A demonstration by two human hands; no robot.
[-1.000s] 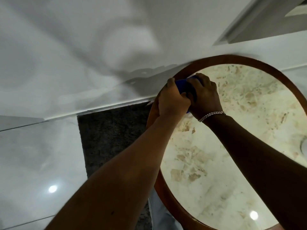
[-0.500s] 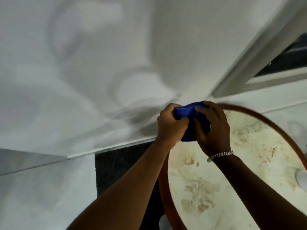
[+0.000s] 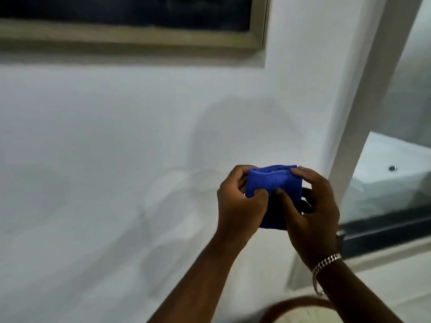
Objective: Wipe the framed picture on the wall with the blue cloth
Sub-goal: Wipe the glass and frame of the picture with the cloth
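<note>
We pinch the blue cloth (image 3: 274,190) folded between our left hand (image 3: 240,206) and right hand (image 3: 312,213), likely making a pad; the framed picture (image 3: 130,31) hangs unwiped at upper left.

I see the blue cloth (image 3: 272,183) bunched into a thick folded wad, raised in front of the white wall. Its top edge shows a rolled fold, and its lower part hangs down, ending in a straight hem. It is a deep, saturated blue with a soft, fuzzy nap. The framed picture (image 3: 130,38) hangs high on the wall, well above the cloth and apart from it; I can make out only its lower edge and right corner. The frame is pale beige and the picture inside looks very dark, its subject unreadable.
</note>
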